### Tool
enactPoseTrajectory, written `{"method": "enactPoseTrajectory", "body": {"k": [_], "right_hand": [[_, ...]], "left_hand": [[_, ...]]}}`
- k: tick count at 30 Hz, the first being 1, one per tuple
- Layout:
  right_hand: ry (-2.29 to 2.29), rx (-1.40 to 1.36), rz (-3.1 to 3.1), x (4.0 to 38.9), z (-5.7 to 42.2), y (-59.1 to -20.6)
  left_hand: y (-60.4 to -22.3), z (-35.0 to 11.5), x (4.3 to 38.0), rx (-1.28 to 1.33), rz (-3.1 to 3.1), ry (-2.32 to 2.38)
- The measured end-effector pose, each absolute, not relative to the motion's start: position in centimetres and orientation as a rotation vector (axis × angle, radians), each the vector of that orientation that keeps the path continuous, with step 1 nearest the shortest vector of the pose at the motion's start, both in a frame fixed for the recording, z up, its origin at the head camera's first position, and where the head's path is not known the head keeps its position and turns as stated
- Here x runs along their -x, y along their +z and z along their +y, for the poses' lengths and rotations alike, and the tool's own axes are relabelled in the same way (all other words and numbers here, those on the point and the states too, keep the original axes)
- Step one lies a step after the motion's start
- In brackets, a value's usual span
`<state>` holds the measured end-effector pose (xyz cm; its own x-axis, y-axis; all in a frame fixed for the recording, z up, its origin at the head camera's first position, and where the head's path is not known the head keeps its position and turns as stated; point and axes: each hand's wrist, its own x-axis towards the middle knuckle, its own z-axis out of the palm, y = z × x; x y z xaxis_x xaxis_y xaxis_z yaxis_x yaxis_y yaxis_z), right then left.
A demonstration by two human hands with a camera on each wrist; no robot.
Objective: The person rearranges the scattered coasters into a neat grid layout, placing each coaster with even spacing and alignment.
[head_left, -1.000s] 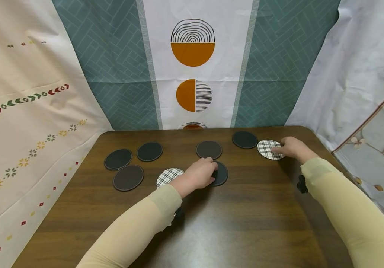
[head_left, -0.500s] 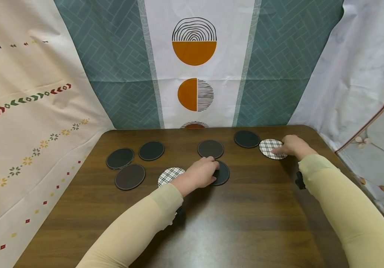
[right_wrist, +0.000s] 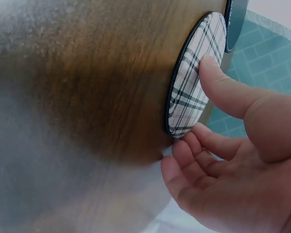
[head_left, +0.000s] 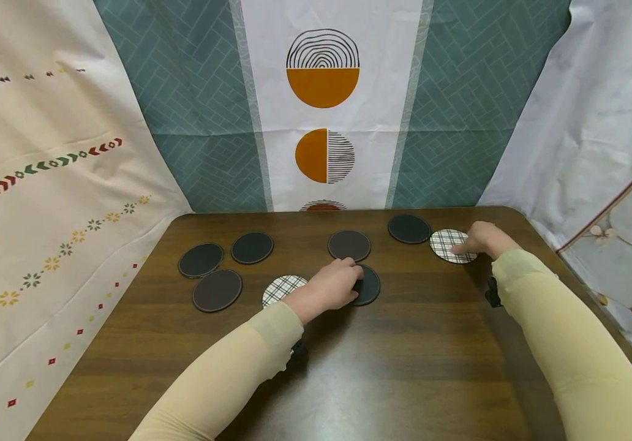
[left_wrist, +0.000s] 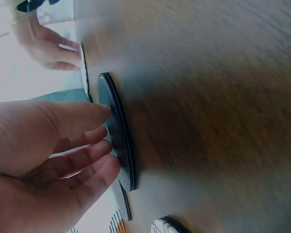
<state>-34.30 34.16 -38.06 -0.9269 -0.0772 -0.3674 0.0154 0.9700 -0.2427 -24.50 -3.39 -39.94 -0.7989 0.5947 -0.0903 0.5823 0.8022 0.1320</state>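
Note:
My left hand (head_left: 334, 285) has its fingertips on a round black coaster (head_left: 368, 286) that lies flat near the middle of the table. The left wrist view shows the thumb and several fingers (left_wrist: 94, 154) spread across the face of this stitched coaster (left_wrist: 117, 128), relaxed. Farther right, my right hand (head_left: 482, 239) is at a white coaster with black plaid lines (head_left: 448, 242). Its thumb (right_wrist: 216, 80) rests on the plaid face (right_wrist: 196, 73), while the other fingertips sit at the rim and on the wood just beside it. That coaster also lies flat.
A brown coaster (head_left: 349, 245) is behind my left hand, and a black one (head_left: 408, 228) adjoins the plaid one. Another plaid coaster (head_left: 283, 290) is partly behind my left wrist. Dark coasters (head_left: 217, 290) lie at left. Fabric (head_left: 184, 110) hangs around the wooden table (head_left: 404, 367).
The whole head view has drifted slightly, so everything sits a little farther right. Both hands keep their places on their coasters.

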Motion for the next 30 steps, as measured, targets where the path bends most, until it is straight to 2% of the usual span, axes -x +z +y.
{"method": "enactPoseTrajectory", "body": {"k": [6, 16, 30], "right_hand": [[-0.637, -0.102, 2.615, 33.9, 35.2, -38.5], [-0.992, -0.114, 2.707, 33.0, 35.5, -39.8], [-1.046, -0.134, 2.840, 31.3, 36.2, -39.6]], "left_hand": [[-40.0, -3.3, 24.6, -0.935, 2.852, 0.176], [-39.8, -3.5, 24.5, -0.922, 2.847, 0.178], [-40.9, -3.6, 25.3, -0.945, 2.856, 0.203]]}}
